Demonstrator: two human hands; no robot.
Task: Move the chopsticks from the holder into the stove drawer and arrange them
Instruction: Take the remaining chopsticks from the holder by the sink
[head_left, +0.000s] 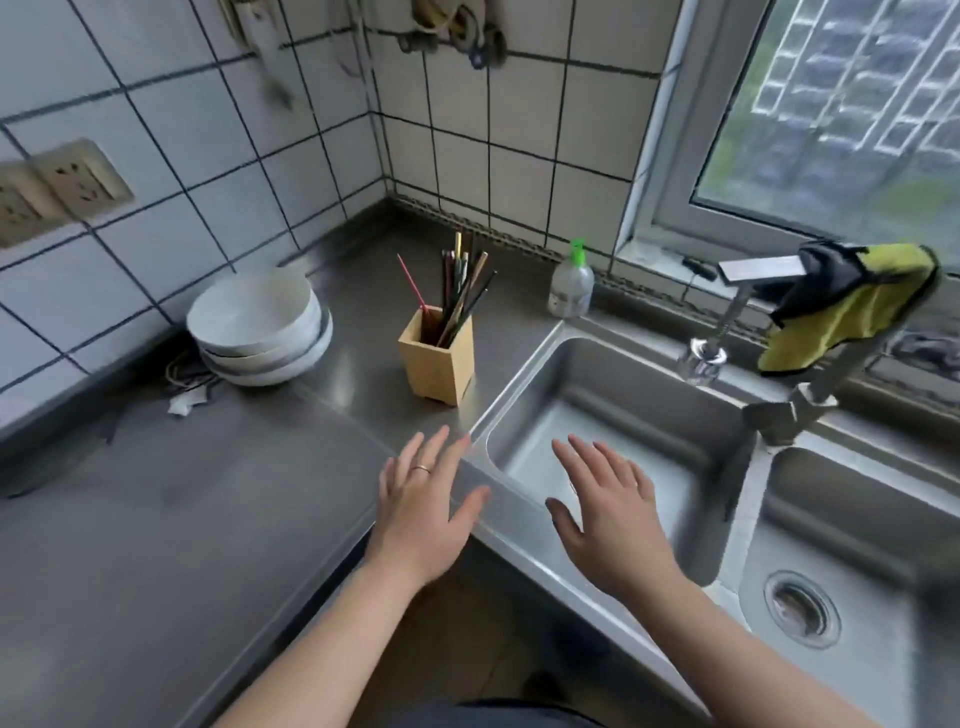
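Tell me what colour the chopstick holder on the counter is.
The chopstick holder is light tan wood, seen in the head view.

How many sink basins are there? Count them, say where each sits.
2. The left basin lies beside the chopstick holder, beneath the right hand. The right basin lies past the faucet, with a drain in its floor; its right edge is cut off.
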